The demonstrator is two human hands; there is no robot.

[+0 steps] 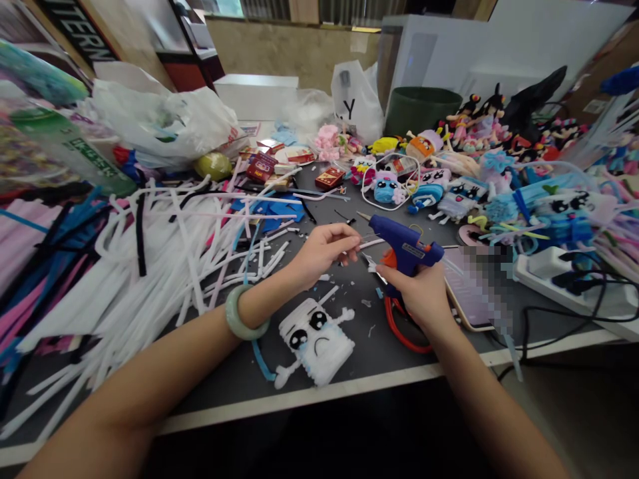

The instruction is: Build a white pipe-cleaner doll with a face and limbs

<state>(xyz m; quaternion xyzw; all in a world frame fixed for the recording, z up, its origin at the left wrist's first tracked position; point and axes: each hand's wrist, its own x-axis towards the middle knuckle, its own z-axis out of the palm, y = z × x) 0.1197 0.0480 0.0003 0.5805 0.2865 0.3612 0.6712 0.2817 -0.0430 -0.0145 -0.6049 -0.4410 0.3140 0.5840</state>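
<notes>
My right hand grips a blue hot glue gun with an orange trigger, its metal nozzle pointing up and left. Close to the gun's left side, my left hand is closed in a pinch; thin pale strands show by its fingertips, but what it holds is too small to make out. A pale green bangle circles my left wrist. Below my hands lies a white fuzzy pipe-cleaner figure with big black eyes, a frown and short arms. Red-handled scissors lie partly hidden under my right hand.
White pipe cleaners heap over the left side. Finished dolls crowd the back right. A phone and a power strip with black cables lie at right. Plastic bags and a green pot stand behind.
</notes>
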